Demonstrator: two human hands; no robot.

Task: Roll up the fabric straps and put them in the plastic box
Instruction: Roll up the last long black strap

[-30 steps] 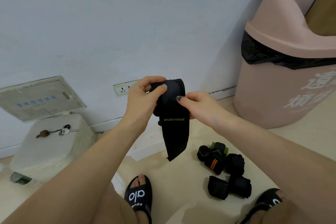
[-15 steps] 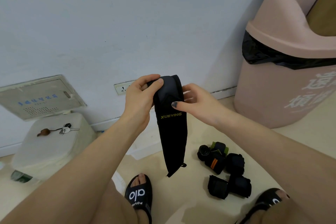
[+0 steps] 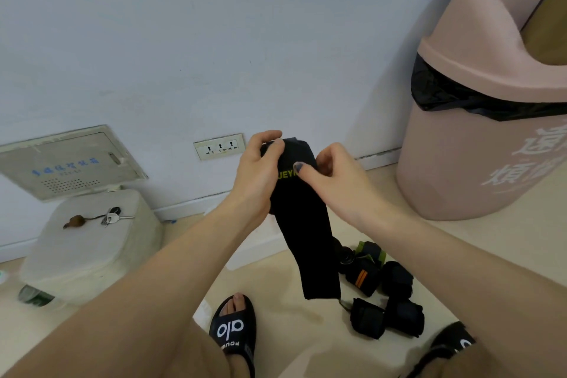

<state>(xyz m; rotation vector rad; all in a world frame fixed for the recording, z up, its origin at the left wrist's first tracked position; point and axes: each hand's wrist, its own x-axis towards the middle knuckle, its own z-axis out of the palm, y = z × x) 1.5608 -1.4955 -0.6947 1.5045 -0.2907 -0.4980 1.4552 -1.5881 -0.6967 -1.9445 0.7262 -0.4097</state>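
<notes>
Black fabric strap (image 3: 302, 233) held in mid-air, long axis near vertical, free end hanging toward the floor (image 3: 291, 285). Left hand (image 3: 260, 175) and right hand (image 3: 331, 175) both pinch its upper end. Rolled straps (image 3: 380, 288) lie on the floor below the right hand

Black fabric strap (image 3: 302, 224) with yellow lettering near its top. At five o'clock from it, black rolled straps (image 3: 387, 296), one striped orange, one edged green. Pink bin (image 3: 478, 138) at three o'clock, lined with a black bag, printed with white characters. Black slide sandal (image 3: 233, 333) at six o'clock, lettered white. Pale blue-grey wall (image 3: 184, 24); cream floor (image 3: 306, 341).
</notes>
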